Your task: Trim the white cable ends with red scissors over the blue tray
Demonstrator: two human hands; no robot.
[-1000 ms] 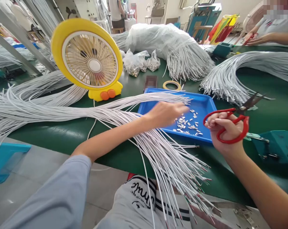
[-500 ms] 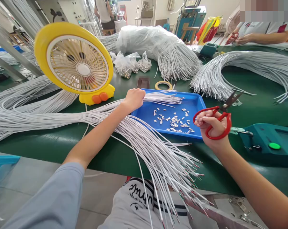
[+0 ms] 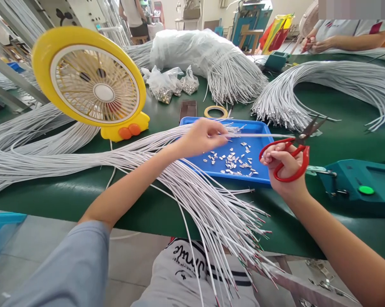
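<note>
My left hand is over the left part of a blue tray, pinching one white cable, slightly blurred. The cable stretches right, its end close to the scissors. In my right hand are scissors with red handles and dark blades spread apart, pointing up and away. Small white cut pieces lie scattered in the tray. Beneath my left forearm runs a thick bundle of white cables; one part fans over the table's front edge, the other reaches into the tray.
A yellow fan stands at the left. Behind the tray are a tape roll, bags of small metal parts and a plastic-wrapped cable bundle. A teal device sits at the right. Another person's hands work across the table.
My left hand has moved right from the cable bundle and now draws out a single cable toward the scissors. My right hand stays nearly in place, the scissors still spread. The view has shifted slightly.
</note>
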